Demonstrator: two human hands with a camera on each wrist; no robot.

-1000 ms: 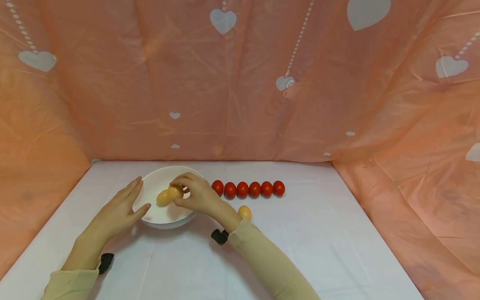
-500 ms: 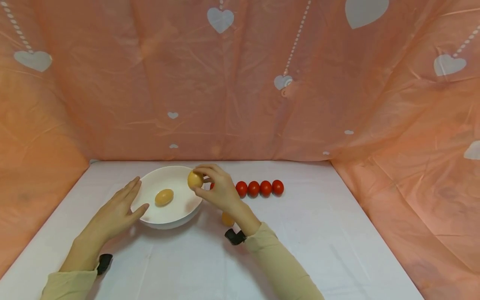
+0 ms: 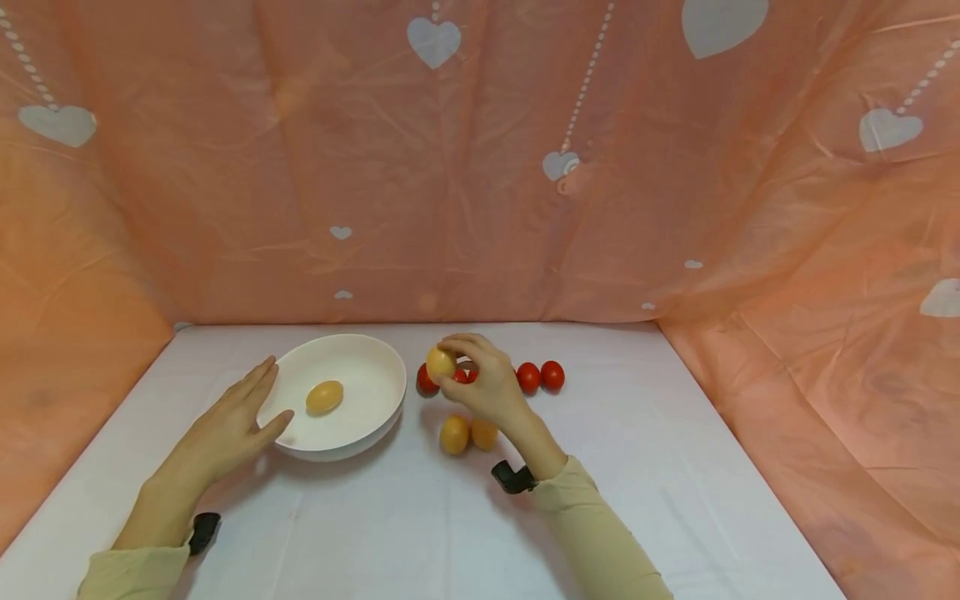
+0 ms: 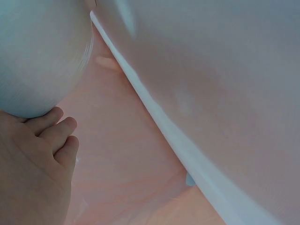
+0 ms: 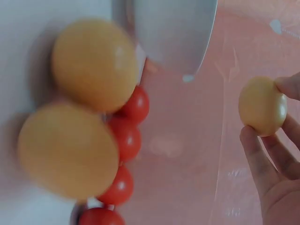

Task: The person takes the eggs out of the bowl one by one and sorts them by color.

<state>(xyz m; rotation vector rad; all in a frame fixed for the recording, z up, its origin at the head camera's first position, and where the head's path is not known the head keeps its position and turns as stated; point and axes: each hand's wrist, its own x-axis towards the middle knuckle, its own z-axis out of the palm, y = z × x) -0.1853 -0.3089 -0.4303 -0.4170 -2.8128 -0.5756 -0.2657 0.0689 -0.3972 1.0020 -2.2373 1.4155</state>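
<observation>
A white bowl (image 3: 371, 367) stands on the left of the table with one yellow cherry tomato (image 3: 325, 397) lying inside. My left hand (image 3: 217, 437) rests against its near left side, fingers straight along the outer wall and thumb at the rim. To the right of the bowl, my right hand (image 3: 493, 387) pinches another yellow cherry tomato (image 5: 262, 106) between thumb and fingertips, held up above the table. In the head view it overlaps a row of red cherry tomatoes (image 3: 528, 378), several of which the hand hides. Nearer me, two yellow cherry tomatoes (image 3: 454, 435) sit side by side.
A white cloth covers the table (image 3: 375, 533). Orange curtains (image 3: 465, 208) with white hearts rise at the back and along both sides. A black wrist strap piece (image 3: 513, 477) sticks out beside the right forearm.
My right hand has lifted the yellow cherry tomato out of the bowl and carried it right, over the red row. One yellow tomato stays in the bowl. The left hand keeps its place.
</observation>
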